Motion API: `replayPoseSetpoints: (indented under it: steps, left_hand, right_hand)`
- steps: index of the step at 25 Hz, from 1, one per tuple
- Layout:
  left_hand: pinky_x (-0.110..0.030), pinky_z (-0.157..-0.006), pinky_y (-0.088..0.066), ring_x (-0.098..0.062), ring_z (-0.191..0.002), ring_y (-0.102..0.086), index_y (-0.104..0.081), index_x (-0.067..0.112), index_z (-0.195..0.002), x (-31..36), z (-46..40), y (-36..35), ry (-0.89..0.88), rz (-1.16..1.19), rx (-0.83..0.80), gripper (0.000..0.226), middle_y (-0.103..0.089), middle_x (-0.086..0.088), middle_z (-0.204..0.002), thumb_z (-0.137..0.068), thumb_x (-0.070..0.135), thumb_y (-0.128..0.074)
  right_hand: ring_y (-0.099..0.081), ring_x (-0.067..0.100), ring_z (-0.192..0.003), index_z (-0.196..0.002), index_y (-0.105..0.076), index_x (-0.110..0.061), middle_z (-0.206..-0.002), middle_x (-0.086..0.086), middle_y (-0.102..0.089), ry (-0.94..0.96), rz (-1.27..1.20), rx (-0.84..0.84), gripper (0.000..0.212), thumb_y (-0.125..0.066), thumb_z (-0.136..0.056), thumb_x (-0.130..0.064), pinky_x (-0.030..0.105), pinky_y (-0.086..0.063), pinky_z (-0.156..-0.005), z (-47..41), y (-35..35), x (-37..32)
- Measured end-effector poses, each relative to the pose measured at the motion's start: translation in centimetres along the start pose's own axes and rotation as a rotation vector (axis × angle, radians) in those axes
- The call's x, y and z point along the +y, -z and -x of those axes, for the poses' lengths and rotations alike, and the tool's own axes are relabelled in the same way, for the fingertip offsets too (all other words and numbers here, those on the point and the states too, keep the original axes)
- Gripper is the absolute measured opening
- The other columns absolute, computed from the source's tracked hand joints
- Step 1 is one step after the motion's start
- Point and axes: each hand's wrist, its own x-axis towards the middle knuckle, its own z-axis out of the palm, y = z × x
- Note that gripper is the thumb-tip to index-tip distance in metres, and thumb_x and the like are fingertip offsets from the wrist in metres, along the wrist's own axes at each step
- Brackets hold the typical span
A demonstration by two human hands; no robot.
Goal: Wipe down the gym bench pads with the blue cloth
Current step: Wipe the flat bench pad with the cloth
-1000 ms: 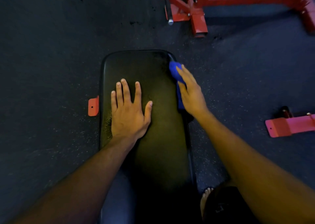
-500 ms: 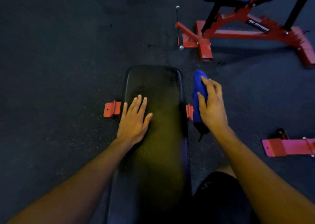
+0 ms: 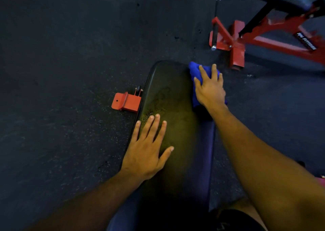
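A long black bench pad [image 3: 168,93] runs away from me down the middle of the view. My left hand [image 3: 149,150] rests flat on the pad's left side, fingers spread and straight. The blue cloth [image 3: 194,69] lies against the pad's right edge near its far end. My right hand [image 3: 210,86] presses on the cloth with fingers spread over it; most of the cloth is hidden under the hand.
A red bench foot bracket [image 3: 125,101] sticks out on the left of the pad. Another red-framed machine [image 3: 237,44] with a black seat and a steel peg [image 3: 215,25] stands at the far right. Dark speckled rubber floor [image 3: 61,72] surrounds the bench.
My right hand has slid the blue cloth along the pad's right edge toward the far end. My left hand stays flat on the pad. The view has shifted.
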Motion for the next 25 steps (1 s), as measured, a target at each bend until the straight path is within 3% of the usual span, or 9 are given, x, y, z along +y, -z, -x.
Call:
replayPoseSetpoints:
  steps: [4,8,11,13,16,20,22,25]
  left_hand:
    - [-0.055,-0.126,-0.010,-0.025,-0.158,-0.006,-0.024,0.015,-0.162,-0.1,-0.1,0.3,-0.004,-0.008,-0.005,0.077,-0.012,-0.010,-0.171,-0.102,0.064,-0.023]
    - [-0.053,-0.126,-0.010,-0.027,-0.157,-0.014,-0.031,0.015,-0.160,-0.1,0.0,-0.1,-0.010,0.012,0.030,0.074,-0.019,-0.011,-0.169,-0.102,0.062,-0.028]
    - [-0.053,-0.125,-0.014,-0.027,-0.156,-0.019,-0.037,0.014,-0.157,-0.1,0.0,-0.2,-0.012,0.018,0.055,0.072,-0.024,-0.012,-0.168,-0.102,0.060,-0.032]
    - [-0.055,-0.124,-0.016,-0.027,-0.156,-0.019,-0.036,0.014,-0.158,-0.1,0.0,-0.2,-0.006,0.017,0.051,0.073,-0.023,-0.012,-0.168,-0.101,0.060,-0.030]
    - [-0.056,-0.125,-0.016,-0.026,-0.157,-0.013,-0.031,0.015,-0.160,-0.1,0.0,-0.1,-0.007,0.012,0.036,0.074,-0.019,-0.011,-0.169,-0.102,0.062,-0.028]
    - [-0.055,-0.126,-0.012,-0.025,-0.158,-0.007,-0.025,0.016,-0.161,-0.1,-0.1,-0.1,-0.004,-0.015,0.014,0.076,-0.013,-0.010,-0.171,-0.103,0.064,-0.024]
    - [-0.054,-0.126,-0.011,-0.025,-0.158,-0.007,-0.026,0.015,-0.161,-0.1,0.0,-0.2,0.000,-0.020,0.014,0.076,-0.013,-0.010,-0.171,-0.103,0.063,-0.025]
    - [-0.054,-0.125,-0.011,-0.025,-0.158,-0.009,-0.027,0.015,-0.161,-0.1,-0.1,-0.2,-0.008,-0.015,0.018,0.075,-0.015,-0.010,-0.170,-0.103,0.062,-0.026]
  right_hand:
    - [-0.012,0.037,-0.148,-0.152,-0.027,-0.036,-0.163,0.000,-0.016,0.057,0.125,-0.027,0.052,-0.036,-0.102,-0.048,0.067,-0.024,-0.110,-2.6,0.5,-3.4]
    - [-0.010,0.031,-0.150,-0.152,-0.028,-0.041,-0.164,-0.006,-0.016,0.479,0.221,-0.131,0.052,-0.039,-0.101,-0.047,0.063,-0.020,-0.115,-2.4,-1.4,-9.9]
    - [-0.013,0.025,-0.151,-0.150,-0.033,-0.040,-0.163,-0.008,-0.020,0.717,0.211,-0.126,0.051,-0.044,-0.099,-0.042,0.056,-0.012,-0.118,1.2,-2.0,-9.6]
    - [-0.020,0.027,-0.149,-0.149,-0.036,-0.037,-0.162,-0.004,-0.026,0.692,0.155,-0.064,0.054,-0.047,-0.096,-0.035,0.054,-0.017,-0.117,2.9,-2.0,-5.2]
    - [-0.028,0.039,-0.145,-0.148,-0.041,-0.026,-0.158,0.010,-0.032,0.414,0.108,0.047,0.055,-0.040,-0.094,-0.037,0.058,-0.029,-0.114,1.0,-0.4,2.3]
    - [-0.026,0.039,-0.141,-0.149,-0.035,-0.026,-0.155,0.011,-0.030,0.104,0.148,0.031,0.050,-0.040,-0.101,-0.041,0.060,-0.032,-0.109,-3.7,-0.1,0.2]
    - [-0.023,0.037,-0.143,-0.149,-0.033,-0.028,-0.156,0.007,-0.029,0.126,0.186,0.005,0.050,-0.038,-0.101,-0.043,0.062,-0.029,-0.109,-4.6,-0.4,-3.4]
    - [-0.017,0.034,-0.148,-0.152,-0.027,-0.035,-0.162,0.000,-0.020,0.339,0.238,-0.061,0.053,-0.038,-0.101,-0.044,0.063,-0.023,-0.113,-4.0,-1.4,-8.5]
